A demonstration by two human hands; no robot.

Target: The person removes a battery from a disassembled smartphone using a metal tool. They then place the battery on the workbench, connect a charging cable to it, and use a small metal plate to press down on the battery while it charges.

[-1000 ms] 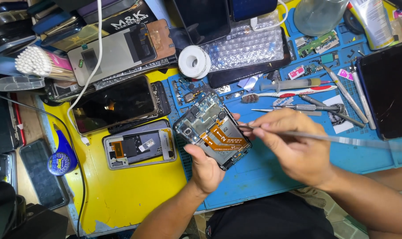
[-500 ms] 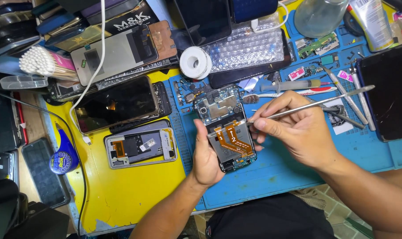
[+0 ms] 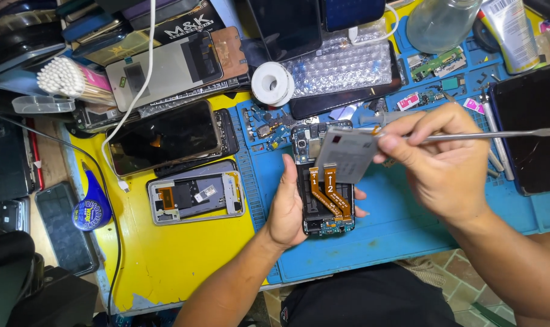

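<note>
Partly hidden under a lifted grey plate (image 3: 346, 154), opened phone (image 3: 325, 206) in left hand (image 3: 287, 209) grip; right hand (image 3: 444, 163) pinching tweezers (image 3: 499, 135).

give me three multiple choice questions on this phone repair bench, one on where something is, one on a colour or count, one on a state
1. Where does the roll of white tape lie?
A. on the blue mat, above the opened phone
B. on the floor
C. in the right hand

2. How many orange flex cables cross the opened phone?
A. none
B. two
C. five

3. What state is the grey cover piece in?
A. screwed flat in place
B. lifted off the phone, gripped with the metal tweezers
C. lying on the yellow mat

Answers:
1 A: the roll sits on the blue mat beyond the phone.
2 B: two strips run side by side.
3 B: the right hand raises it while the left hand grips the phone.
</note>
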